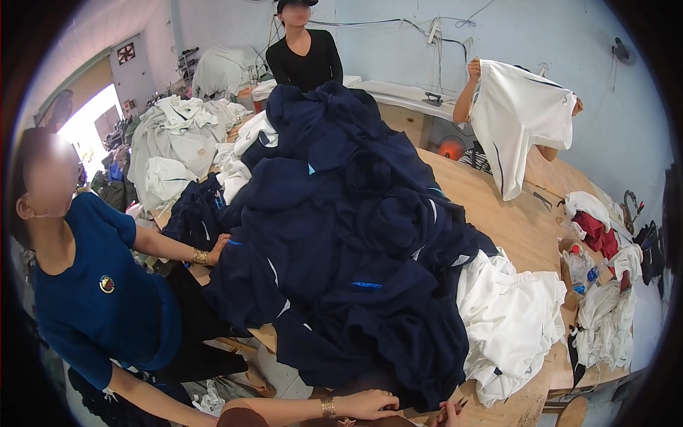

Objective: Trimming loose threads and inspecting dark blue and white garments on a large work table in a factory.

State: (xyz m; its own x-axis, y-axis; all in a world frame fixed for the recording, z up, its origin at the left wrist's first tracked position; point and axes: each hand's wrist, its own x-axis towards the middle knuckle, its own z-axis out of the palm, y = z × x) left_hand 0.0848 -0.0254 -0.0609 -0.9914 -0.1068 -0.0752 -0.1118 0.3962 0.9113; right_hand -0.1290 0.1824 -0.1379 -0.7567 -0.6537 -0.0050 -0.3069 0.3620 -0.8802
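My left hand [370, 404] lies at the near edge of a big heap of navy garments [320, 213], fingers curled closed on the dark cloth. A gold bracelet circles that wrist. To its right, at the lower rim, my right hand [447, 415] is closed around a small dark pointed tool [462, 403], which looks like thread snips; most of it is hidden. The navy heap shows white stripes and small blue patches. Beside it, close to my right hand, sits a pile of white garments [509, 320].
A co-worker in a blue top [107, 270] stands at the left, one hand [217, 249] on the heap. Behind it is a person in black [306, 57]. Across the wooden table [498, 203], another person holds up white trousers [523, 114]. Clothes and bottles crowd the right edge.
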